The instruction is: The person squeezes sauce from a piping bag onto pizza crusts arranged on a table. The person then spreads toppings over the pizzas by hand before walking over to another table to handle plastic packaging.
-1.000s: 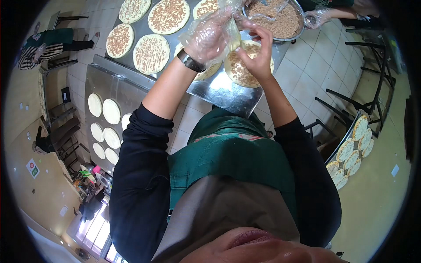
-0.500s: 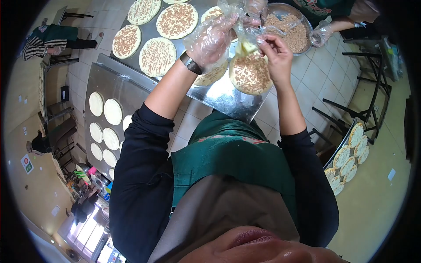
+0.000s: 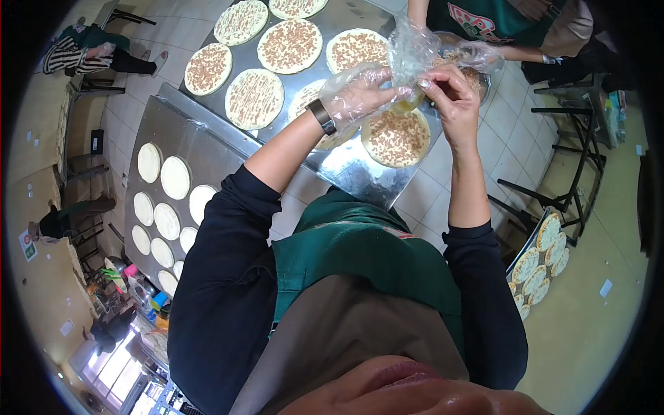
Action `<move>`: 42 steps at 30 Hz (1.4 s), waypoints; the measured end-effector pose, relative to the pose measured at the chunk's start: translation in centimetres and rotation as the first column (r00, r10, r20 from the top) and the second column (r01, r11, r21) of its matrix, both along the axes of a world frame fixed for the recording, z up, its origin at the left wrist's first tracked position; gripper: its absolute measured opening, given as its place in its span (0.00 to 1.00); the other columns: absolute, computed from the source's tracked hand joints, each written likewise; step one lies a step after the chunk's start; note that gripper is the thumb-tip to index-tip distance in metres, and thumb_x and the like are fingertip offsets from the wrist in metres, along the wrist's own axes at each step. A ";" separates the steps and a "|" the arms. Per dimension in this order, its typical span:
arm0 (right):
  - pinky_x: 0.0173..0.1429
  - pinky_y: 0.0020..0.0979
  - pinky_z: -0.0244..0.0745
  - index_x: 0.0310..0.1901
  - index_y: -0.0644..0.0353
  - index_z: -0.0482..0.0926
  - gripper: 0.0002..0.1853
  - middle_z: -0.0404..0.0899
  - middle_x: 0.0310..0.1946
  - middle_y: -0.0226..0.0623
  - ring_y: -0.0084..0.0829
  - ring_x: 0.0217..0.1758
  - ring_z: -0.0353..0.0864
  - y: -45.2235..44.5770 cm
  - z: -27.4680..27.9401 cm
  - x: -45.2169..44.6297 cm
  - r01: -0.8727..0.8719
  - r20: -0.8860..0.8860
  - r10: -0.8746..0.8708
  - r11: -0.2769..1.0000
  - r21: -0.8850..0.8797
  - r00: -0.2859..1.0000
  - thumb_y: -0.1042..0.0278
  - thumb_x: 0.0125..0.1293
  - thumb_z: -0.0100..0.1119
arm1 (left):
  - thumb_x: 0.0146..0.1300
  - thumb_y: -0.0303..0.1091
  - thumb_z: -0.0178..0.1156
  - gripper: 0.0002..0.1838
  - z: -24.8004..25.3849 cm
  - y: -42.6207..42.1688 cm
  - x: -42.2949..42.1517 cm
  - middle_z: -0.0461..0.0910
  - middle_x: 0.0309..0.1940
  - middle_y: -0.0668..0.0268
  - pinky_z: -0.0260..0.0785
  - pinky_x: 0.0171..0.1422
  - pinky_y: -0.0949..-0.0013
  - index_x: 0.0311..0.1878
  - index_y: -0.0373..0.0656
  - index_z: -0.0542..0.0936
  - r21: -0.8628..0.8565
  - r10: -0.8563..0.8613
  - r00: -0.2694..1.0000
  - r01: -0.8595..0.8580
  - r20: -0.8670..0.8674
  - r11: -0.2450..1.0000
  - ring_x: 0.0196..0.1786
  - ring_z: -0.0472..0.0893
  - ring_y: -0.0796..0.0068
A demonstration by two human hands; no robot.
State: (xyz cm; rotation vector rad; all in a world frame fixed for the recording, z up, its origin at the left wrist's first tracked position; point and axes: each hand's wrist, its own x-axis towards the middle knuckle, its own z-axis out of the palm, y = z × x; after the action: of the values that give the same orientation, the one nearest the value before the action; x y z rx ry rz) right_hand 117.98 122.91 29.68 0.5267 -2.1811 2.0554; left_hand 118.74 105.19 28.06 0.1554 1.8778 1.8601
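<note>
My left hand (image 3: pixel 360 95), in a clear plastic glove with a dark watch at the wrist, is closed on the side of a small clear plastic bag with yellow filling (image 3: pixel 407 105). Bare and pinching, my right hand (image 3: pixel 453 99) has its thumb and fingertips on the bag's other side. Below the bag lies a round flat dough topped with brown crumbs (image 3: pixel 395 142), near the corner of the metal tray (image 3: pixel 353 173). The gloved left hand partly covers other topped rounds.
Several topped rounds (image 3: pixel 289 45) lie farther back on the tray. Plain dough rounds (image 3: pixel 176 178) fill another tray at left. A co-worker's gloved hands (image 3: pixel 482 57) are by a metal bowl of crumbs (image 3: pixel 486 88). More rounds (image 3: pixel 536 280) sit on a tray at right, near black metal frames.
My hands and the bag have moved slightly right and down in the view. The co-worker has leaned in, with gloved hands now over the bowl, hiding much of it.
</note>
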 end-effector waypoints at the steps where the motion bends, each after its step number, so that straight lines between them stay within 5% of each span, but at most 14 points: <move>1: 0.33 0.16 0.64 0.31 0.65 0.77 0.03 0.72 0.26 0.26 0.16 0.29 0.69 0.0 0.2 -0.2 -0.003 -0.004 0.003 1.000 0.004 1.000 0.79 0.52 0.58 | 0.58 0.40 0.56 0.22 -0.5 0.1 -0.3 0.72 0.46 0.64 0.58 0.58 0.72 0.53 0.40 0.69 -0.141 -0.077 0.989 0.059 -0.126 0.988 0.51 0.68 0.77; 5: 0.35 0.17 0.64 0.29 0.65 0.77 0.03 0.72 0.30 0.30 0.17 0.32 0.70 -0.3 1.3 -0.1 -0.050 -0.001 0.051 0.995 0.088 0.999 0.81 0.50 0.57 | 0.59 0.39 0.55 0.20 -1.1 0.5 -0.2 0.73 0.46 0.64 0.60 0.56 0.72 0.53 0.40 0.69 -0.150 -0.159 0.968 0.130 -0.196 0.980 0.51 0.69 0.77; 8: 0.39 0.19 0.64 0.26 0.64 0.76 0.05 0.71 0.33 0.32 0.19 0.36 0.70 -0.2 1.9 0.0 -0.004 0.022 0.005 0.998 -0.061 1.000 0.84 0.47 0.55 | 0.61 0.32 0.48 0.15 -0.6 1.1 0.1 0.73 0.43 0.66 0.62 0.53 0.72 0.51 0.39 0.69 0.325 0.008 1.000 -0.005 -0.007 0.946 0.47 0.70 0.78; 13: 0.51 0.26 0.61 0.22 0.66 0.74 0.05 0.71 0.36 0.35 0.27 0.43 0.69 3.4 -2.4 0.0 0.067 0.064 -0.057 0.984 -0.165 0.996 0.80 0.45 0.46 | 0.62 0.36 0.49 0.14 -3.9 0.7 -1.1 0.72 0.37 0.68 0.62 0.49 0.74 0.48 0.39 0.71 0.519 -0.007 0.999 0.030 -0.047 0.854 0.40 0.69 0.80; 15: 0.51 0.26 0.60 0.25 0.67 0.76 0.09 0.71 0.38 0.35 0.28 0.46 0.67 3.6 -3.9 0.7 0.050 0.137 -0.035 0.993 -0.108 0.990 0.76 0.45 0.45 | 0.62 0.41 0.50 0.16 -4.4 0.0 -1.2 0.73 0.36 0.67 0.61 0.49 0.73 0.46 0.39 0.72 0.057 0.020 0.972 -0.007 -0.233 0.998 0.39 0.69 0.79; 23: 0.57 0.31 0.58 0.50 0.60 0.70 0.28 0.63 0.54 0.37 0.32 0.58 0.60 2.1 -8.5 2.3 -0.112 0.152 0.072 0.955 0.273 0.986 0.72 0.40 0.57 | 0.55 0.32 0.52 0.25 -4.3 0.4 0.1 0.73 0.44 0.65 0.61 0.56 0.68 0.59 0.48 0.65 -0.502 -0.366 0.777 0.075 -0.512 0.862 0.46 0.71 0.72; 28: 0.62 0.33 0.56 0.54 0.65 0.63 0.32 0.65 0.52 0.44 0.35 0.57 0.63 1.7 -11.1 2.5 -0.148 0.270 0.100 0.975 0.163 0.958 0.72 0.42 0.59 | 0.52 0.26 0.49 0.29 -6.6 0.1 1.1 0.67 0.54 0.59 0.59 0.61 0.60 0.61 0.47 0.61 -0.542 -0.549 0.085 -0.336 -0.832 0.770 0.57 0.66 0.59; 29: 0.61 0.34 0.58 0.57 0.66 0.58 0.36 0.66 0.52 0.41 0.33 0.55 0.65 2.1 -11.6 2.5 -0.206 0.296 0.132 0.951 0.233 0.946 0.75 0.43 0.59 | 0.55 0.29 0.47 0.26 -9.8 -0.9 1.0 0.66 0.55 0.59 0.58 0.62 0.60 0.60 0.45 0.63 -0.514 -0.509 0.101 -0.304 -0.855 0.802 0.56 0.67 0.60; 30: 0.59 0.35 0.61 0.57 0.66 0.58 0.35 0.68 0.49 0.40 0.33 0.55 0.65 2.2 -10.5 3.2 -0.191 0.355 0.131 0.972 0.139 0.926 0.75 0.44 0.60 | 0.48 0.28 0.55 0.25 -10.6 -1.5 0.8 0.68 0.52 0.55 0.61 0.60 0.58 0.53 0.38 0.69 -0.738 -0.627 0.504 -0.032 -0.595 0.674 0.55 0.69 0.59; 32: 0.56 0.36 0.63 0.51 0.65 0.67 0.31 0.69 0.47 0.45 0.39 0.52 0.68 2.8 -11.0 4.4 -0.043 0.122 0.005 0.950 0.310 0.993 0.67 0.42 0.64 | 0.53 0.32 0.53 0.20 -9.9 -2.1 0.5 0.69 0.51 0.56 0.59 0.60 0.63 0.51 0.41 0.72 -0.751 -0.713 0.240 -0.173 -0.659 0.637 0.55 0.68 0.62; 33: 0.55 0.36 0.63 0.49 0.65 0.69 0.31 0.69 0.46 0.49 0.43 0.51 0.68 3.1 -10.2 5.3 0.013 0.048 -0.030 0.950 0.311 0.998 0.64 0.40 0.65 | 0.60 0.37 0.47 0.16 -6.0 0.3 1.6 0.70 0.49 0.57 0.55 0.61 0.64 0.49 0.45 0.74 -0.575 -0.423 0.814 0.137 -0.399 0.807 0.54 0.67 0.61; 36: 0.55 0.37 0.63 0.47 0.67 0.70 0.30 0.70 0.44 0.49 0.44 0.50 0.68 3.3 -9.7 7.3 0.033 0.045 -0.049 0.952 0.304 0.998 0.64 0.39 0.65 | 0.58 0.27 0.42 0.17 -2.0 2.5 3.3 0.71 0.47 0.55 0.57 0.56 0.62 0.50 0.43 0.74 -0.829 -0.653 0.710 0.179 -0.264 0.530 0.51 0.67 0.57; 39: 0.52 0.37 0.64 0.35 0.68 0.72 0.23 0.71 0.37 0.50 0.46 0.47 0.69 3.5 -11.5 8.7 0.024 -0.030 -0.016 0.953 0.301 0.999 0.64 0.37 0.66 | 0.51 0.21 0.44 0.22 -12.0 0.4 2.8 0.73 0.41 0.48 0.58 0.56 0.58 0.52 0.40 0.72 -0.631 -0.533 0.818 0.300 -0.215 0.715 0.47 0.69 0.50; 42: 0.47 0.38 0.65 0.25 0.63 0.67 0.18 0.71 0.31 0.47 0.44 0.43 0.70 4.0 -10.8 11.0 0.013 0.118 -0.050 0.954 0.298 0.992 0.65 0.34 0.66 | 0.52 0.21 0.43 0.23 -6.7 2.8 4.7 0.73 0.44 0.49 0.58 0.57 0.59 0.54 0.40 0.69 -0.757 -0.740 0.579 0.297 -0.342 0.582 0.49 0.69 0.52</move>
State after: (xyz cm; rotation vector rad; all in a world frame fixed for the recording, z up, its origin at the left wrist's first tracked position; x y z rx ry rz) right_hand 128.94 126.89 18.84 0.3948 -2.5733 1.7975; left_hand 123.45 107.98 21.34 1.1415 2.3883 0.6617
